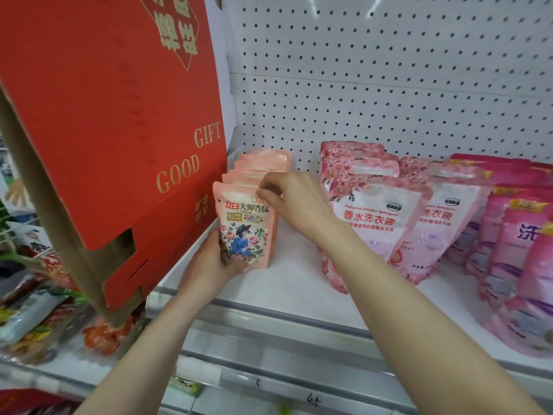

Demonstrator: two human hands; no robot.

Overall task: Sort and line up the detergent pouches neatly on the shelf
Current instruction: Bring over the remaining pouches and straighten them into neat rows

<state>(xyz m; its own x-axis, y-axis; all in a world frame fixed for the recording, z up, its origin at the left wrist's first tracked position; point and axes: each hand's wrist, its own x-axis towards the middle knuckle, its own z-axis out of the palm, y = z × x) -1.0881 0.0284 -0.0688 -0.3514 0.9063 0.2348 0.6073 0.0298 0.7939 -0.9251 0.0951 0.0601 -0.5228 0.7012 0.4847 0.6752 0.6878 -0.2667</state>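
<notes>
Seven or so small peach-pink pouches stand upright in one file on the white shelf, running back toward the pegboard. Their rear tops overlap too much for a firm count. The front pouch shows a figure in blue among roses.

Further right, apart from them across a bare stretch of shelf, are two files of larger rose-patterned pouches, three visible in the nearer file and two in the one beside it. Beyond those lean at least four magenta pouches, partly cut off by the frame edge.

One big red gift box hangs over the shelf's left end, just beside the small file and hiding its left flank. Below it, blurred snack packets lie on a lower shelf.

The left hand cups the front pouch at its lower left, fingers curled under its base. The right hand reaches in from the right, its fingertips bunched and pinching the front pouch's top right corner.
</notes>
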